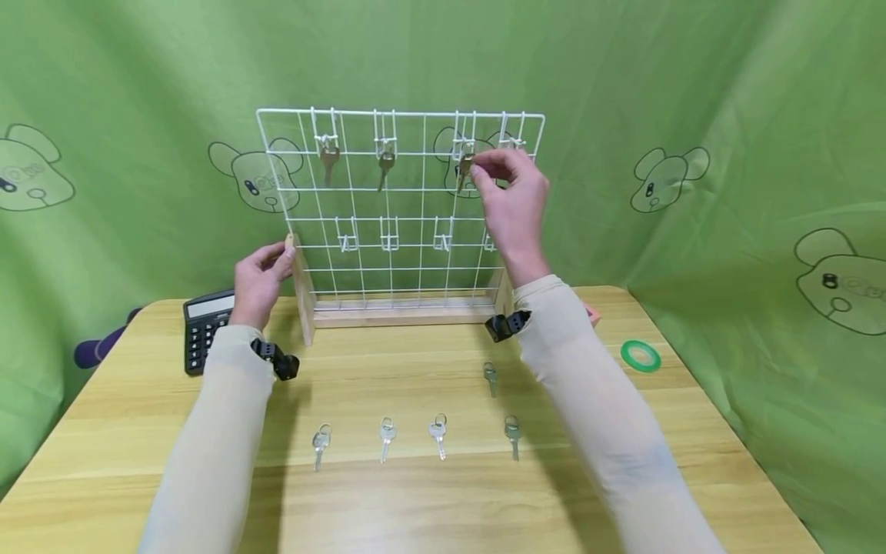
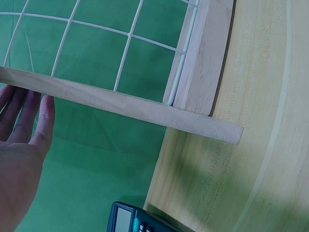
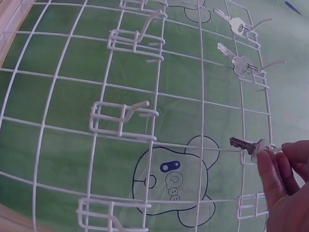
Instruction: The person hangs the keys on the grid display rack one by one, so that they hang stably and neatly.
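Four flat metal keys (image 1: 415, 438) lie nearest, below both hands — right hand (image 1: 512, 196) pinches a hung key (image 1: 465, 168); left hand (image 1: 259, 281), fingers straight, touches the wire rack's (image 1: 401, 192) wooden post (image 1: 301, 292).

The backdrop (image 3: 72, 72) bear print seemingly reads "Qee".

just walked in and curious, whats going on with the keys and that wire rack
A person is hanging keys on a white wire rack that stands on a wooden table. The right hand pinches a key at the third top hook, beside two keys already hanging. The left hand rests on the rack's wooden side post. Five more keys lie on the table.
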The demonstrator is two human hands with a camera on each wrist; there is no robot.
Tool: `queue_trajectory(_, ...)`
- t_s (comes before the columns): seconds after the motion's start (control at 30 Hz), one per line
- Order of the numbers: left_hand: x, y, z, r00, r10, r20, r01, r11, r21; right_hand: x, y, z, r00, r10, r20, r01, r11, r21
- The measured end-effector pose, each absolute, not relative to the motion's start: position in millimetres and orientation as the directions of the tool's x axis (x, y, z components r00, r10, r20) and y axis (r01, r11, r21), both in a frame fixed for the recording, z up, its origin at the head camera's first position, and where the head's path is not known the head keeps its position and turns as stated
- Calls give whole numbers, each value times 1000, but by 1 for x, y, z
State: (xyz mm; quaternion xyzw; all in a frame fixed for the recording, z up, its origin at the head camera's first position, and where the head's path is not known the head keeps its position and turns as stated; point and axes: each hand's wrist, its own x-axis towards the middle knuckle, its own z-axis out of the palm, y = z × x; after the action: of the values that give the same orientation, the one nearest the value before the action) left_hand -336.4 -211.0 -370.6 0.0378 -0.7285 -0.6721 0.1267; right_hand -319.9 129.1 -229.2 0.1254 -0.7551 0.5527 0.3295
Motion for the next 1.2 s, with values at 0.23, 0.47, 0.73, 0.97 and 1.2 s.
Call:
queue_trajectory(0.23,-336,-211,-372,-963,-222,153,134,101,986,-312,136,-241,-794,128,595,-527,346,-776)
queue_trajectory(0.47,-336,-211,-372,-962,-232,143,120,107,987,-305,145,-254,-831,56,553,-493,388,-779)
queue_trajectory(0.73,-337,-211,-372,-962,-235,136,113,107,988,-301,156,-271,-855,-14,519,-471,442,-764)
queue_trajectory(0.97,-337,-212,-373,-959,-230,168,144,115,983,-298,165,-285,-871,-57,487,-454,471,-756)
queue_trajectory(1.2,-336,-212,-369,-962,-228,147,131,85,988,-296,174,-299,-898,-102,427,-416,506,-755)
